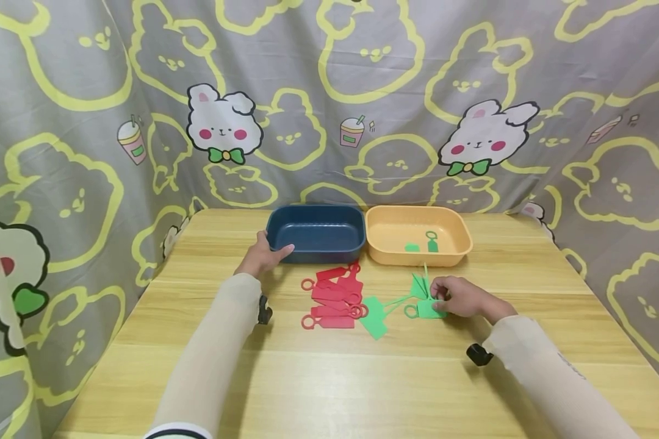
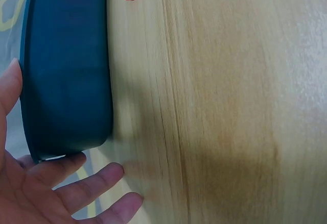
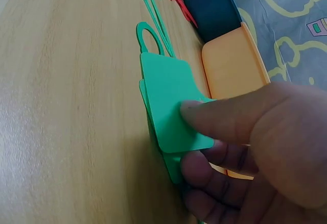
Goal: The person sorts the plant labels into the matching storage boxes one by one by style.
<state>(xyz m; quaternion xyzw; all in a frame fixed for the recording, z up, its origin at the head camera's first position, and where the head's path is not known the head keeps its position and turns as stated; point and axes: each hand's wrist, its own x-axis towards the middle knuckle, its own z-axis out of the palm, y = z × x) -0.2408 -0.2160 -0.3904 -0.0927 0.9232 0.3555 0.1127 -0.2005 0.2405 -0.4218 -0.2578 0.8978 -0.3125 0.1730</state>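
Note:
My right hand (image 1: 464, 297) pinches a flat green tag with a ring at one end (image 3: 171, 99) between thumb and fingers, low over the table. In the right wrist view another green piece shows behind that tag. More green tags, some with thin straps, lie to its left, including a wide one (image 1: 374, 318). My left hand (image 1: 260, 255) rests at the left front corner of the dark blue bin (image 1: 324, 256). In the left wrist view its thumb is at the rim and its other fingers reach out fairly straight along the bin's end.
A pile of red ring-ended tags (image 1: 335, 297) lies in front of the blue bin, its right side meeting the wide green tag. The orange bin (image 1: 412, 258) stands beside the blue one and has green tags inside. A patterned curtain (image 1: 318, 158) hangs behind the wooden table (image 1: 318, 384).

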